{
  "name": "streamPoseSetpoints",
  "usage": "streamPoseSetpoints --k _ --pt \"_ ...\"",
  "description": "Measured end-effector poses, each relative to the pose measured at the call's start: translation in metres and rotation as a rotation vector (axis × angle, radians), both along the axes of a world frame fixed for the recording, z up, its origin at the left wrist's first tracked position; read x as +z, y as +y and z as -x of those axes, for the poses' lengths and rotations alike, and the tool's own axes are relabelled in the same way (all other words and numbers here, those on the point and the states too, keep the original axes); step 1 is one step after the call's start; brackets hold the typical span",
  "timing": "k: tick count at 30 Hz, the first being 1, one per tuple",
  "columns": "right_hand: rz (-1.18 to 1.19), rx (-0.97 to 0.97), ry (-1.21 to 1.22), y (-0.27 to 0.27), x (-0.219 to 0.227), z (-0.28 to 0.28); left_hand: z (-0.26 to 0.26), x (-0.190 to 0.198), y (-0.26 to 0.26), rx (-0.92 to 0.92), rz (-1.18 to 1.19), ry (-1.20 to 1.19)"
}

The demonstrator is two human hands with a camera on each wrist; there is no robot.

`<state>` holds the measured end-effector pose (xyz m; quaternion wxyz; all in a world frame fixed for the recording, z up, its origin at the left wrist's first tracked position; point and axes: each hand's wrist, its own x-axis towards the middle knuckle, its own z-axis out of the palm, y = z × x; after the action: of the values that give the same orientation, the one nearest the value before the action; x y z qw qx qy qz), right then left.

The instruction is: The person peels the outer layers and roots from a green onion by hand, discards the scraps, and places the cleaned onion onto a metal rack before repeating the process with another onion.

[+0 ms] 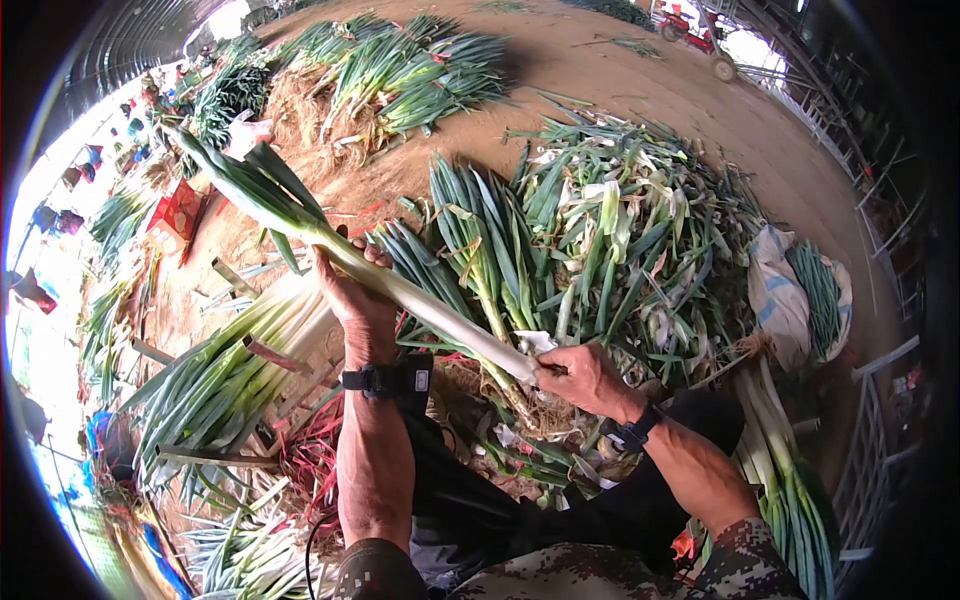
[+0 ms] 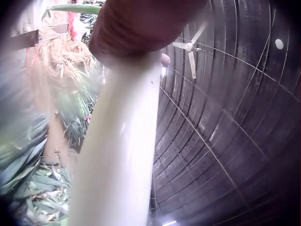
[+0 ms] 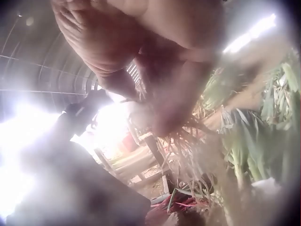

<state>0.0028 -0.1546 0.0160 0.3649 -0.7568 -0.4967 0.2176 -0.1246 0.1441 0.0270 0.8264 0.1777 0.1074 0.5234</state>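
A long green onion point(image 1: 440, 308) slants across the front of me in the head view, its green leaves at upper left and its white base at lower right. My left hand point(image 1: 358, 300) grips it around the upper part of the pale stalk. At the root end, the thumb and fingers of my right hand point(image 1: 590, 378) pinch the base. The left wrist view has the smooth white stalk point(image 2: 117, 141) running down from the left hand point(image 2: 146, 28). Stringy roots point(image 3: 188, 157) hang by the fingers of the right hand point(image 3: 160, 52) in the right wrist view.
Green onions point(image 1: 235, 365) lie across a wooden rack at left, near red ties point(image 1: 315, 460). A pile of stripped leaves point(image 1: 640, 230) spreads ahead, with a white sack point(image 1: 780, 290) beside it. Bundled onions point(image 1: 420, 75) lie farther back; more onions point(image 1: 780, 470) are at right.
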Motion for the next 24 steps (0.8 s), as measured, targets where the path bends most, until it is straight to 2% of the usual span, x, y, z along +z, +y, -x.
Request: streamPoseSetpoints --k 4,7,10,13,14,15,16,17,20,22,24 --pt "-0.021 0.041 -0.122 0.000 -0.006 -0.004 0.000 -0.001 0.002 -0.030 -0.016 -0.038" --pt "-0.077 -0.013 -0.134 0.000 -0.011 -0.002 0.001 0.001 0.001 -0.044 -0.030 -0.055" --pt "-0.104 -0.078 0.056 -0.002 -0.009 0.000 0.004 0.008 -0.003 -0.082 -0.062 -0.104" --pt "-0.099 -0.124 0.136 -0.005 -0.025 -0.003 0.007 0.002 0.004 -0.181 -0.130 -0.217" --pt "0.001 -0.151 0.241 -0.006 -0.037 -0.011 0.006 0.000 0.009 -0.274 -0.170 -0.350" --pt "0.099 -0.178 0.346 -0.006 -0.041 -0.019 0.007 0.001 0.008 -0.304 -0.196 -0.385" --pt "-0.023 -0.127 0.482 -0.012 -0.044 -0.024 0.007 0.002 0.007 -0.334 -0.224 -0.422" --pt "0.087 -0.143 0.375 -0.016 -0.047 -0.028 0.008 0.004 0.007 -0.362 -0.253 -0.459" --pt "-0.064 -0.115 0.462 -0.026 -0.051 -0.029 0.012 0.008 0.008 -0.380 -0.290 -0.487" --pt "-0.073 -0.053 0.534 -0.023 -0.032 -0.028 0.011 0.007 0.012 -0.388 -0.327 -0.488" --pt "-0.004 -0.022 0.460 -0.017 -0.006 -0.017 0.011 0.003 0.014 -0.360 -0.336 -0.447"
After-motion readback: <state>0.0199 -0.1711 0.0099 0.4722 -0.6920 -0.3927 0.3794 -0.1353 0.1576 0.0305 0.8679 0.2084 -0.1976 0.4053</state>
